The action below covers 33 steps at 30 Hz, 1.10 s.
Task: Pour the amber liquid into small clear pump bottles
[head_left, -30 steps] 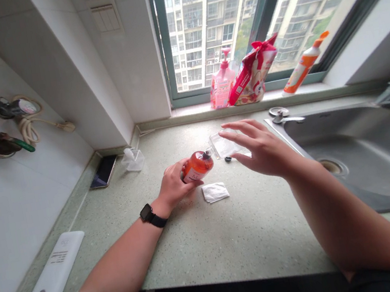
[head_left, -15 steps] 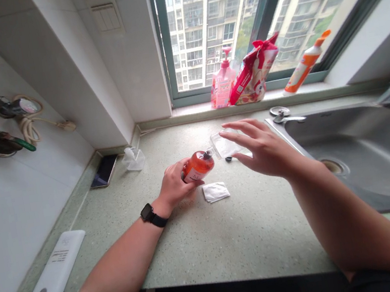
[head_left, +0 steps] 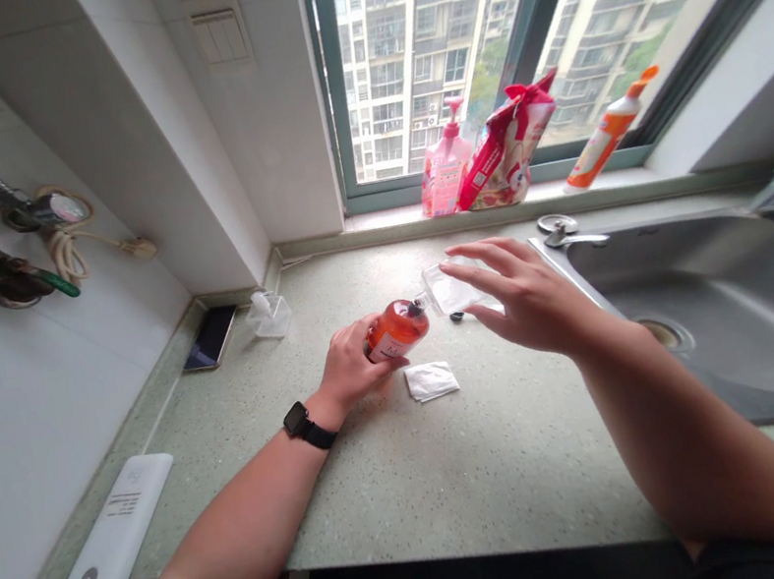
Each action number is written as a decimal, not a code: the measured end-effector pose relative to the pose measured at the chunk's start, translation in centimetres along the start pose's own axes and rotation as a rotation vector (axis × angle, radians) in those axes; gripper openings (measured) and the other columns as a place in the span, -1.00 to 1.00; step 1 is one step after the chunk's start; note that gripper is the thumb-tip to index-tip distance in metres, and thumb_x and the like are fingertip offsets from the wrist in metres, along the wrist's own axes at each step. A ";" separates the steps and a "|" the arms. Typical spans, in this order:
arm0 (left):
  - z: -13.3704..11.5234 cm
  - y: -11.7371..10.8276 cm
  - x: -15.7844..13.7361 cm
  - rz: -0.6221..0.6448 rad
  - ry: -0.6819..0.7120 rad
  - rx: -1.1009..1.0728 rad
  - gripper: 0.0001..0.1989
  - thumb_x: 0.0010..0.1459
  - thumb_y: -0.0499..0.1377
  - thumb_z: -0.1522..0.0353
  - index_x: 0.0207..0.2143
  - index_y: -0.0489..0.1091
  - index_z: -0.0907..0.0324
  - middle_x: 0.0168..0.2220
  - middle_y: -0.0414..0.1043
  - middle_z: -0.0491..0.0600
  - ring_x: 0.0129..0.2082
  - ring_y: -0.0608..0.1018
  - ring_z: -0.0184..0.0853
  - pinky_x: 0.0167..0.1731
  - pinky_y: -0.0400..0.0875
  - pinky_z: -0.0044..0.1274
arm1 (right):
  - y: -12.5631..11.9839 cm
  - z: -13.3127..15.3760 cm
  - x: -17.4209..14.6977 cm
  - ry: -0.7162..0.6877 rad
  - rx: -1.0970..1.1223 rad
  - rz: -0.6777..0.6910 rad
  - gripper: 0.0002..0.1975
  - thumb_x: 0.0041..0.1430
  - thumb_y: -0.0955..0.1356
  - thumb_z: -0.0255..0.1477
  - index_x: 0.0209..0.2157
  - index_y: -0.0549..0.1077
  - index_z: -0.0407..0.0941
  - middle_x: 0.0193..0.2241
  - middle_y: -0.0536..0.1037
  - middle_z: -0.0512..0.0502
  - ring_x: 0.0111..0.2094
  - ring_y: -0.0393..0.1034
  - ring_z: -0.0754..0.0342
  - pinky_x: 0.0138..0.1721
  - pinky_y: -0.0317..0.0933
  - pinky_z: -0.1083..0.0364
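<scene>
My left hand [head_left: 354, 365] is wrapped round a bottle of orange-red liquid [head_left: 400, 327] with a pale label, tilted with its neck to the upper right. A clear square bottle [head_left: 451, 288] lies on its side in my right hand [head_left: 514, 292], between thumb and fingers. The two bottle mouths meet or nearly meet; whether liquid passes between them I cannot tell. A small black cap [head_left: 457, 316] rests on the counter below the clear bottle. Just under the orange-red bottle lies a folded white tissue [head_left: 432, 380].
A clear spray-pump top or container [head_left: 267, 315] and a phone [head_left: 210, 339] lie at the left of the counter [head_left: 465, 475]. A white power bank [head_left: 116, 530] with a cable sits at the front left edge. The steel sink [head_left: 740, 297] is right. A pink pump bottle [head_left: 446, 164] stands on the sill.
The view has shifted slightly. Both hands keep their hold on the two bottles, in nearly the same pose.
</scene>
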<state>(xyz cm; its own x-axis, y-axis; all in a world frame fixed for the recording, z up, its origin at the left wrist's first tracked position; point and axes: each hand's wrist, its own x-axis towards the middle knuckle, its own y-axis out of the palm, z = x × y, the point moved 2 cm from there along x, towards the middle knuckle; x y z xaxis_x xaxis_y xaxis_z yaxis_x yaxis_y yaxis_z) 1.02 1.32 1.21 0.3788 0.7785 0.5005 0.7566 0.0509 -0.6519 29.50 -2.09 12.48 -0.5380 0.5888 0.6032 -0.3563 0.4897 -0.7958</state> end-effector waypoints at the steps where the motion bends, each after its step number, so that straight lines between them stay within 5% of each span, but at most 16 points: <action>1: -0.1 0.0 0.0 0.003 0.001 -0.005 -0.21 0.10 0.52 -0.02 0.27 0.41 0.08 0.09 0.65 0.13 0.02 0.69 -0.04 0.16 0.52 -0.16 | 0.0 0.0 0.0 0.001 0.001 0.003 -0.27 0.31 0.43 -0.50 0.45 0.29 0.13 0.32 0.49 -0.23 0.26 0.41 -0.31 0.28 0.31 -0.38; 33: 0.1 -0.1 0.1 0.023 -0.024 -0.050 -0.33 0.14 0.47 0.06 0.20 0.38 0.08 0.05 0.64 0.09 -0.01 0.67 -0.03 0.05 0.52 -0.23 | -1.4 0.6 2.4 -0.123 -0.119 0.103 -0.43 0.34 0.41 -0.48 0.35 0.41 -0.04 0.25 0.55 -0.30 0.20 0.43 -0.29 0.21 0.36 -0.28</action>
<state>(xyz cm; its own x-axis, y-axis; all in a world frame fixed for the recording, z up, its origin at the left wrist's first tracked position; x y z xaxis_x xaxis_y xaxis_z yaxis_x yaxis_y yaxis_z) 0.89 1.47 1.24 0.3838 0.7939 0.4716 0.7740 0.0019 -0.6331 28.24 -1.73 15.01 -0.6588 0.5603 0.5020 -0.2053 0.5080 -0.8365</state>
